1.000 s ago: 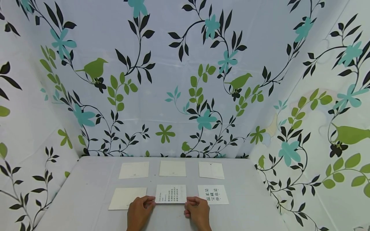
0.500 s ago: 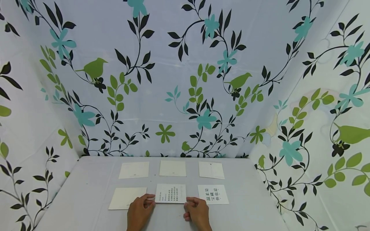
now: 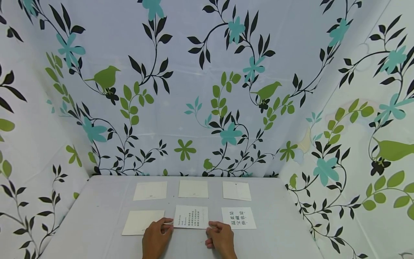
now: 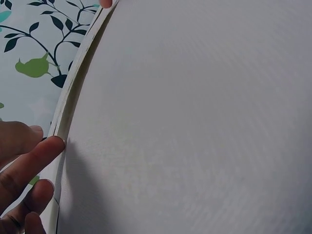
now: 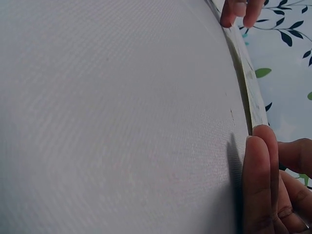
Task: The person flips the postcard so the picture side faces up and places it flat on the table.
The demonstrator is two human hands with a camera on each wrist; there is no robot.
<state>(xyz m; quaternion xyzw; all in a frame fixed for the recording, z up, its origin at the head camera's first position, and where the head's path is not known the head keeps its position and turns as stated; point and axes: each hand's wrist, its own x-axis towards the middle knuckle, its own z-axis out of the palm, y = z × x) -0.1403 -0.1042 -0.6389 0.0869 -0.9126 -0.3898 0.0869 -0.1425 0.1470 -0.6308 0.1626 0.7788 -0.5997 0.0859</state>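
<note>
A white card (image 3: pixel 191 217) printed with lines of small dark characters sits in the middle of the near row in the head view. My left hand (image 3: pixel 156 236) pinches its left side near the lower corner; my right hand (image 3: pixel 222 238) pinches the right side. The card looks slightly tilted, its near edge toward me. Both wrist views catch it nearly edge-on as a thin pale strip, with left fingers (image 4: pixel 36 158) and right fingers (image 5: pixel 258 170) at its ends. To the right lies a white card (image 3: pixel 238 218) with large dark characters, close to my right fingertips.
A blank cream card (image 3: pixel 139 221) lies to the left, partly behind my left hand. Three more pale cards form the far row: left (image 3: pixel 150 190), middle (image 3: pixel 193 189) and right (image 3: pixel 236 190). The white table (image 3: pixel 90 223) meets leaf-patterned curtains (image 3: pixel 181 122) behind and on both sides.
The far edge of the held card has risen slightly in the head view, so more of its printed face shows. Both hands stay almost where they were.
</note>
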